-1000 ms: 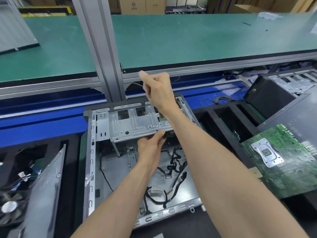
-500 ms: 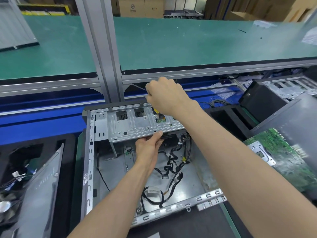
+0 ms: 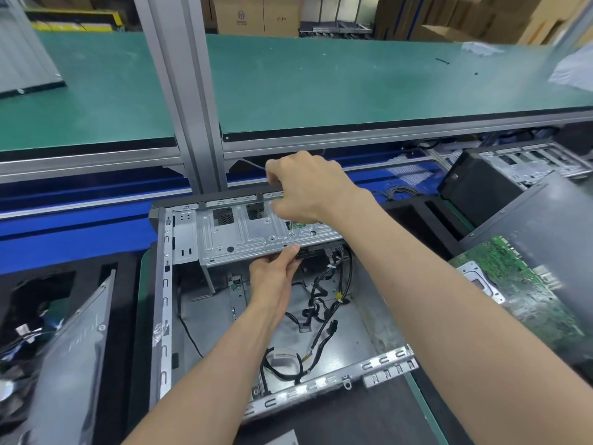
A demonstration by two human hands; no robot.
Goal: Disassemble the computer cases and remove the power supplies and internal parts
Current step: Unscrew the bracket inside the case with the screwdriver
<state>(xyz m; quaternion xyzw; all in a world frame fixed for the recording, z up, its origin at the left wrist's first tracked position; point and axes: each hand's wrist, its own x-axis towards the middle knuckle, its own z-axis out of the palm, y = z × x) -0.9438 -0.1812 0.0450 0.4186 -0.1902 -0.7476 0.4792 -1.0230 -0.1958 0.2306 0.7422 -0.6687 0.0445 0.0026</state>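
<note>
Computer case (image 3: 167, 284) of stamped grey steel, hands clamped: left hand (image 3: 272, 274) on drive cage (image 3: 244, 236), right hand (image 3: 308, 187) round screwdriver (image 3: 290, 227).

screwdriver (image 3: 289, 227) mostly hidden by right hand (image 3: 308, 187)

Dark work surface (image 3: 369, 422) carrying an open computer case (image 3: 163, 284) at centre. A green circuit board (image 3: 526, 293) lies right; a grey side panel (image 3: 73, 364) leans left.

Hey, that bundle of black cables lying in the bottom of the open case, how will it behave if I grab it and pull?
The black cable bundle will probably be floppy; it lies in loose curves. Its connectors may snag, and one end near the drive cage looks attached.
</note>
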